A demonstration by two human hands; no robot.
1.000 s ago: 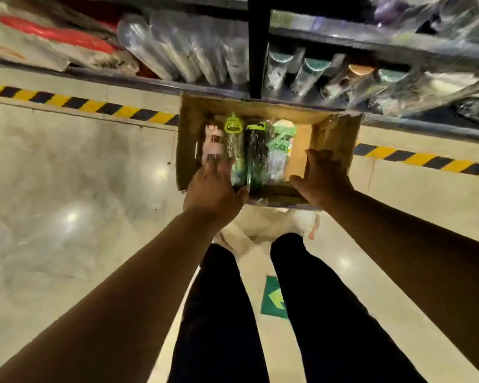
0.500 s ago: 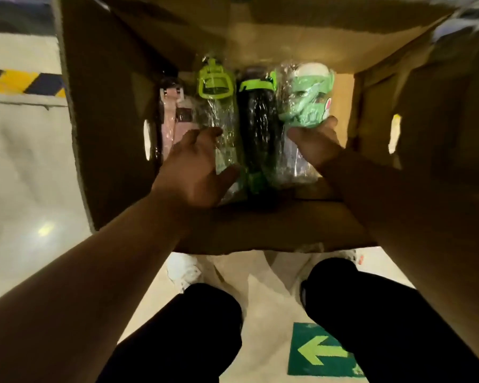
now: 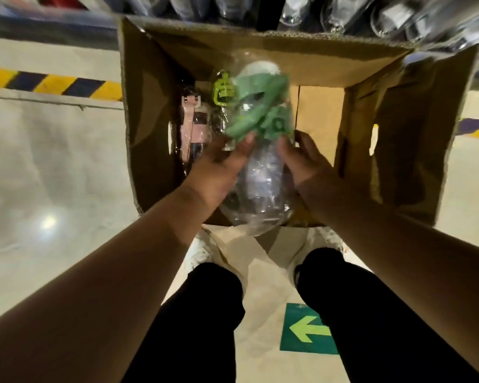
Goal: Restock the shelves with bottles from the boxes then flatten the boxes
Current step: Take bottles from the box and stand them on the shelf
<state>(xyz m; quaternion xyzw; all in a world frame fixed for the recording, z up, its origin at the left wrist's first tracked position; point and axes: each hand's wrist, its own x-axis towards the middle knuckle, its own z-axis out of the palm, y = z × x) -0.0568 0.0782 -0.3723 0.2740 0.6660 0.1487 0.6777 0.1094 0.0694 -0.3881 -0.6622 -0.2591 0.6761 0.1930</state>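
An open cardboard box (image 3: pixel 150 111) stands on the floor in front of my feet, under the shelf. A clear bottle with a green lid and strap, wrapped in plastic (image 3: pixel 263 161), is lifted above the box. My left hand (image 3: pixel 219 167) grips its left side and my right hand (image 3: pixel 304 161) grips its right side. Inside the box lie a pink-lidded bottle (image 3: pixel 191 120) and a lime-lidded bottle (image 3: pixel 223 89). The dark bottle seen earlier is hidden behind the lifted one.
A shelf edge with wrapped bottles (image 3: pixel 329 9) runs along the top, blurred. Yellow-black hazard tape (image 3: pixel 53 84) marks the floor to the left. A green arrow sticker (image 3: pixel 307 330) lies between my legs. The box's right flap (image 3: pixel 415 134) stands open.
Both hands have closed round the green-lidded bottle and raised it out of its row in the box. The view has shifted back slightly.
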